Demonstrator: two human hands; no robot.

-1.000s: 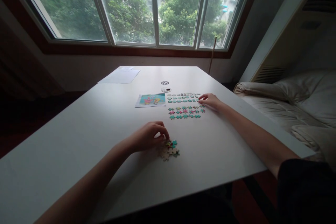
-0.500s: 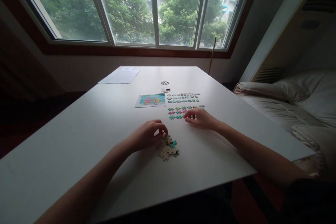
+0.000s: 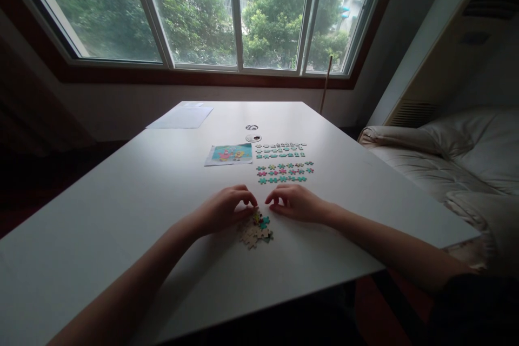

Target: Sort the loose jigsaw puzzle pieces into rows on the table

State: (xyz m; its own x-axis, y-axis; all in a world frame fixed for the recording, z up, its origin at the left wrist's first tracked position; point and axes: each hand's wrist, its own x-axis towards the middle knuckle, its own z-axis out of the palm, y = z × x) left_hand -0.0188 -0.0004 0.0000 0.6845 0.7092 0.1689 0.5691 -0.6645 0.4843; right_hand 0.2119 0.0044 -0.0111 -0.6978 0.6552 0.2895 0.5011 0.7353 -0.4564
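Head view: a broad white bench (image 3: pixel 121 216) carries everything. Curled and close together, the left hand (image 3: pixel 225 210) and right hand (image 3: pixel 294 203) set their fingertips at a small heap of jigsaw pieces (image 3: pixel 255 232) near the front edge; whether either grips a piece is unclear. Beyond lie rows of teal and pink jigsaw pieces (image 3: pixel 284 165), with a small colourful picture card (image 3: pixel 229 154) just left of them.

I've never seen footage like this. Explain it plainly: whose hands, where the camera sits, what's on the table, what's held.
No machine here: a camera worn on a person's head looks down at their own bare hands. On the white table lie a small pile of jigsaw pieces, neat rows of pieces farther off, a colourful picture card and a paper sheet. The left hand touches the pile with curled fingers; the right hand rests just beside it, also curled. Whether either holds a piece is hidden.
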